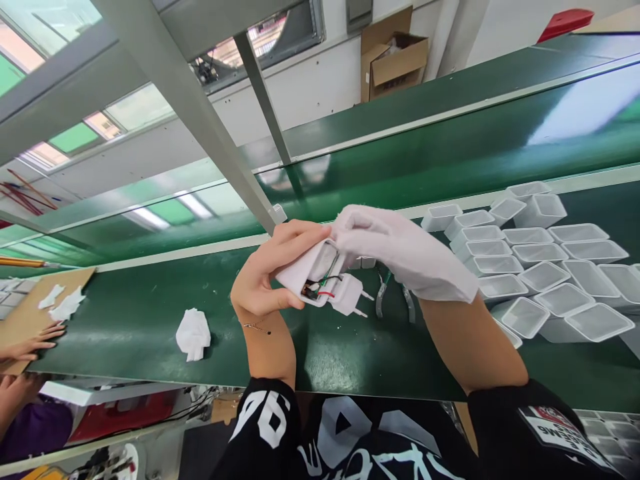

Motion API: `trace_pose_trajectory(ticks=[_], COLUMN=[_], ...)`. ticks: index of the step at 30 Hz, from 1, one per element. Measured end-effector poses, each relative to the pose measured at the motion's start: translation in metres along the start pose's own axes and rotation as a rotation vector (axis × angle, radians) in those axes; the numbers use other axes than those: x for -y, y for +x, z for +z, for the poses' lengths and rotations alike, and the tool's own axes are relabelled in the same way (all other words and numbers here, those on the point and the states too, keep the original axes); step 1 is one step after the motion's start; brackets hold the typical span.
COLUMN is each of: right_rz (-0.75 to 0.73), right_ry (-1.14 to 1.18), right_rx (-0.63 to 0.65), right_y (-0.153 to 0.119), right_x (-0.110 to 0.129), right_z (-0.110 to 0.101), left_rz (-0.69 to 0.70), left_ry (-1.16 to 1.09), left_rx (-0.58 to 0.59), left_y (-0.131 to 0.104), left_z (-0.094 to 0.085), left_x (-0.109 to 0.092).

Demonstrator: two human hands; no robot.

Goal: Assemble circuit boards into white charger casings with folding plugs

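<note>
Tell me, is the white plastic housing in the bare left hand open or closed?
Open: the white plastic housing in the bare left hand has an uncovered side, with red and black wires visible there.

A long green bench (135, 300) is carrying everything here, its clock face centring on the middle of the view. Open translucent white boxes (540, 253) are crowding together at three o'clock, while pliers (381, 297) are lying at four, partly hidden. A crumpled white cloth (193, 335) is resting at eight, and a cardboard sheet (23, 323) is lying farther out, near nine.
</note>
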State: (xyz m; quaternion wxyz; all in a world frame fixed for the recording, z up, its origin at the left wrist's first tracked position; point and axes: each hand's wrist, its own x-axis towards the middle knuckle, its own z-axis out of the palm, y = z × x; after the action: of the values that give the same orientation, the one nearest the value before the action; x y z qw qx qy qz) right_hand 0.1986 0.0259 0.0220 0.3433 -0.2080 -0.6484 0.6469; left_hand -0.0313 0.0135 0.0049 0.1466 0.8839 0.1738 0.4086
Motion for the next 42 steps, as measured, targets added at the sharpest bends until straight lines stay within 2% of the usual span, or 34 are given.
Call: trace_pose_trajectory(ticks=[2, 4, 7, 10, 14, 20, 22, 26, 29, 31, 34, 38, 42], right_rz=[-0.004, -0.037, -0.074, -0.034, -0.062, -0.228, -0.198, -0.024, 0.04, 0.047, 0.007, -0.084, -0.059], right_ry=[0.09, 0.071, -0.06, -0.201, -0.223, -0.008, 0.049, 0.079, 0.008, -0.055, -0.153, -0.308, -0.312], right_rx=[0.035, 0.03, -0.027, -0.101, -0.199, -0.071, -0.098, -0.212, -0.248, -0.244, -0.241, -0.313, -0.355], right_y=[0.001, -0.001, -0.004, -0.007, -0.013, -0.026, -0.026, -0.02, -0.018, -0.019, -0.02, -0.021, -0.021], right_x=[-0.001, -0.001, -0.001, 0.002, 0.008, 0.009, 0.009, 0.011, 0.014, 0.016, 0.018, 0.019, 0.017], right_z=[-0.002, -0.003, -0.001, -0.002, -0.007, -0.006, -0.004, -0.001, -0.001, -0.002, -0.004, -0.007, -0.005], left_rz=[-0.006, -0.006, -0.003, -0.021, -0.05, 0.056, 0.132, 0.301, 0.377, 0.377, 0.326, 0.32, 0.346], left_ry=[0.007, 0.014, 0.04, 0.116, 0.265, 0.402, 0.505, 0.752, 0.797, 0.789, 0.848, 0.913, 0.892], left_rx=[-0.018, -0.039, -0.068, -0.114, -0.175, -0.335, -0.39, -0.495, -0.57, -0.575, -0.517, -0.449, -0.445], left_y=[-0.003, -0.004, -0.002, 0.001, 0.005, 0.011, 0.015, 0.024, 0.027, 0.027, 0.025, 0.026, 0.03], left_z=[-0.002, -0.002, 0.0, 0.002, 0.006, 0.017, 0.02, 0.024, 0.025, 0.026, 0.026, 0.028, 0.031], left_x=[-0.002, -0.003, -0.006, -0.01, -0.014, -0.017, -0.016, -0.011, -0.007, -0.006, -0.008, -0.009, -0.007])
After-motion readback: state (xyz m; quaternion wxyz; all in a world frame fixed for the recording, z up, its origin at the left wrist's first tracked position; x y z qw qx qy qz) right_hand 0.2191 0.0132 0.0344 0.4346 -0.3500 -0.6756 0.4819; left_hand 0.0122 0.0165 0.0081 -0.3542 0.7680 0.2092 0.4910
